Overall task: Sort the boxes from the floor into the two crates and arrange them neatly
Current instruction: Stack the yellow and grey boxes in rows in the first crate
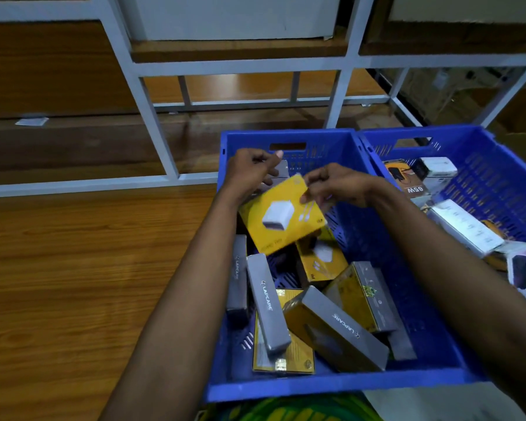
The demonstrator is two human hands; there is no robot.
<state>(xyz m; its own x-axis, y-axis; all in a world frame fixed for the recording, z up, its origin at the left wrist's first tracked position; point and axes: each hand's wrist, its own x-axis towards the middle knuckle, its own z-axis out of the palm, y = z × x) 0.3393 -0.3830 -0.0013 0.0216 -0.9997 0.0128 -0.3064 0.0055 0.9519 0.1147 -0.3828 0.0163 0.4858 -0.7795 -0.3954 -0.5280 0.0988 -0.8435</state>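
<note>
Two blue crates stand side by side on the floor. The left crate [331, 387] holds several yellow and grey boxes lying at odd angles, among them a grey Lapcare box [268, 302]. Above them a yellow charger box [274, 226] is tilted, and my right hand [334, 185] pinches its upper right edge. My left hand [252, 170] hovers with curled fingers at the box's upper left, beside a grey box [283, 171] at the crate's far wall; whether it holds anything is unclear. The right crate [498, 177] holds white boxes [462, 226] and black-orange ones.
A white metal rack frame [152, 117] rises just behind the crates, with wooden boards on its shelves. Wooden floor [73, 268] stretches to the left. Cardboard [523, 117] sits beyond the right crate. Green patterned cloth [286, 408] shows at the bottom edge.
</note>
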